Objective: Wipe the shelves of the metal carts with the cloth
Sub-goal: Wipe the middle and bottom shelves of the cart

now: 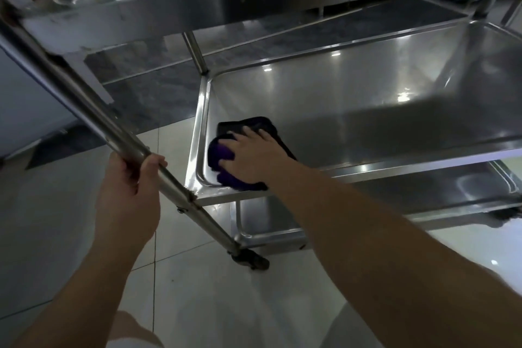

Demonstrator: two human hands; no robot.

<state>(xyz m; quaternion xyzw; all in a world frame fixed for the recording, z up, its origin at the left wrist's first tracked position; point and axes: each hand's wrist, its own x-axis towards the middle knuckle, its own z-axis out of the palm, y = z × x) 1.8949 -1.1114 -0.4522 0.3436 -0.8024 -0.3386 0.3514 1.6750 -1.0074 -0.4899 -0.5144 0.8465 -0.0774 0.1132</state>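
A stainless steel cart fills the view, with a top shelf (197,5), a middle shelf (367,110) and a bottom shelf (423,195). A dark purple cloth (223,154) lies in the near left corner of the middle shelf. My right hand (251,154) presses flat on the cloth with spread fingers, its thumb lying along the cloth's near fold. My left hand (132,189) grips the cart's slanted near-left post (93,118), fingers curled round the tube.
A black caster wheel (251,260) sits under the post on the pale tiled floor (197,305). A dark stone strip (158,93) runs across the floor behind the cart. The top shelf overhangs the middle shelf closely.
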